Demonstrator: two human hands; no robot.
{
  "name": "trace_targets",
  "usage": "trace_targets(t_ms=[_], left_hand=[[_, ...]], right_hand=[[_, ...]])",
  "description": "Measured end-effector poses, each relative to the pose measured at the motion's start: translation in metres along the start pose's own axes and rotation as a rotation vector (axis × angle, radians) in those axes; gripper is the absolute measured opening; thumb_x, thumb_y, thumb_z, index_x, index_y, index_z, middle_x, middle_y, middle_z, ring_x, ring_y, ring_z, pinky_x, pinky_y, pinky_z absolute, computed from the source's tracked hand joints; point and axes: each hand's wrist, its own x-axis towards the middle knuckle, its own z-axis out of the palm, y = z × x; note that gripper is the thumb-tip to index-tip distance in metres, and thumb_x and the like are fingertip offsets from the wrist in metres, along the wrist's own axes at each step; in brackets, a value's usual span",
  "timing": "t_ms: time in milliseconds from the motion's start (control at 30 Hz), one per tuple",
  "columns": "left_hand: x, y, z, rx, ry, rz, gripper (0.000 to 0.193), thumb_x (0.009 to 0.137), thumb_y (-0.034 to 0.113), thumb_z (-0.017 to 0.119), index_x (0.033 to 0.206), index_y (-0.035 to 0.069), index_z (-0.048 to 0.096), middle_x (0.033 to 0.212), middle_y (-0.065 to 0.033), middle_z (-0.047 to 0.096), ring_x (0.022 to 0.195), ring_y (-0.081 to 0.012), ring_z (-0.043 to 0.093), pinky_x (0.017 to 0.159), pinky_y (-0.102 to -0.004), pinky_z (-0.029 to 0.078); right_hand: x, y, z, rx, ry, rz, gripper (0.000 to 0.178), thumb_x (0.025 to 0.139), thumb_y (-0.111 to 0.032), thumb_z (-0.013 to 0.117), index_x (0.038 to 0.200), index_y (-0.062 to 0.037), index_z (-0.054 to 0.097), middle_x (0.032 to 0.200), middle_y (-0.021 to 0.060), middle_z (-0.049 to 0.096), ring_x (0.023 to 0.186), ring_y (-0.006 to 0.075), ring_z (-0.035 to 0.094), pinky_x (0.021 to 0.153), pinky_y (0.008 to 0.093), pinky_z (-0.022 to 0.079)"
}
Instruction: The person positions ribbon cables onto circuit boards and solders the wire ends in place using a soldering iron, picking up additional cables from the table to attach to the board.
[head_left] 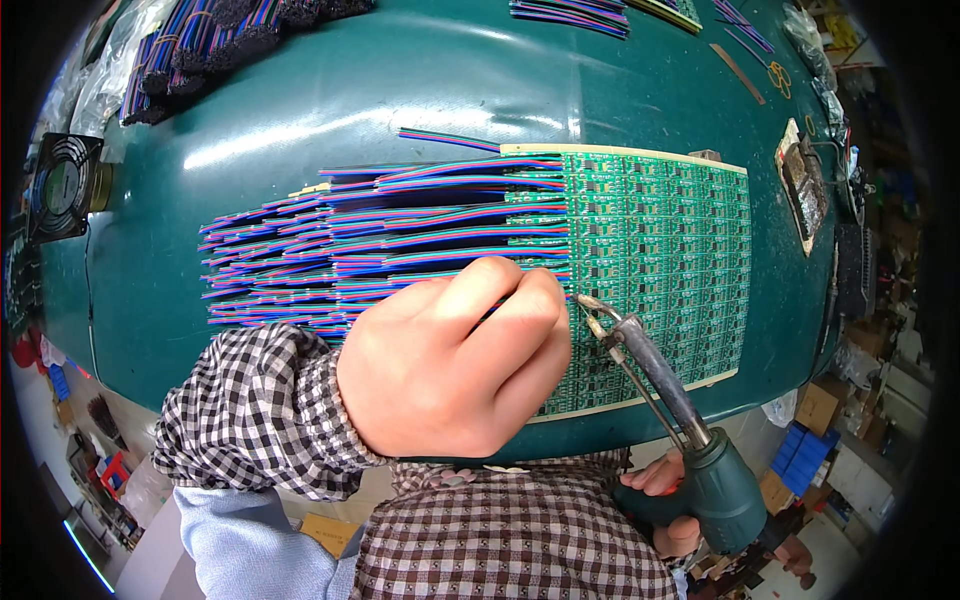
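A green panel of small circuit boards (660, 250) with pale edge strips lies on the table in front of me. Rows of flat multicoloured wires (440, 225) run left from its boards. My left hand (460, 355) is closed over these wires in a pinch, its fingertips mostly hidden under the knuckles, with wire ends showing just beside them. In my right hand (668, 495) is the handle of a dark green soldering gun (727, 490). Its tip and thin feed tube meet at the board, right beside my left fingertips.
Bundled wires (200, 45) are heaped at the far left, near a black fan (65, 187). More loose wires (575, 15) lie at the back. Yellow-handled scissors (779, 78) and a metal strip (738, 74) are far right. A stained tray (802, 187) stands by the table's right edge.
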Motion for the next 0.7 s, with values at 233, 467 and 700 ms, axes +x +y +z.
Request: trace_targets(t_ms=[233, 467, 700], left_hand=[[0.001, -0.001, 0.001, 0.041, 0.017, 0.036, 0.029, 0.058, 0.003, 0.065, 0.086, -0.006, 0.065, 0.086, -0.0120, 0.057, 0.071, -0.0213, 0.058, 0.058, -0.0273, 0.050], [-0.001, -0.001, 0.002, 0.060, 0.026, 0.039, 0.029, 0.058, 0.003, 0.065, 0.086, -0.006, 0.065, 0.086, -0.0116, 0.057, 0.072, -0.0208, 0.059, 0.057, -0.0264, 0.050], [0.001, 0.000, -0.001, 0.056, 0.012, 0.037, 0.029, 0.058, 0.004, 0.065, 0.086, -0.005, 0.065, 0.086, -0.0114, 0.057, 0.072, -0.0207, 0.059, 0.057, -0.0266, 0.050]], right_hand=[[-0.002, 0.000, -0.002, -0.016, -0.004, -0.008, 0.069, 0.077, -0.054, 0.068, 0.104, 0.0066, 0.049, 0.084, 0.0110, 0.055, 0.082, 0.0249, 0.062, 0.079, 0.0427, 0.056], [0.010, -0.015, 0.014, -0.063, -0.103, 0.001, 0.070, 0.079, -0.054, 0.065, 0.109, 0.0071, 0.048, 0.088, 0.0134, 0.056, 0.085, 0.0267, 0.062, 0.079, 0.0425, 0.057], [0.000, -0.002, 0.006, -0.089, 0.037, -0.101, 0.080, 0.080, -0.055, 0.062, 0.123, 0.0082, 0.038, 0.094, 0.0150, 0.057, 0.087, 0.0277, 0.063, 0.076, 0.0384, 0.058]])
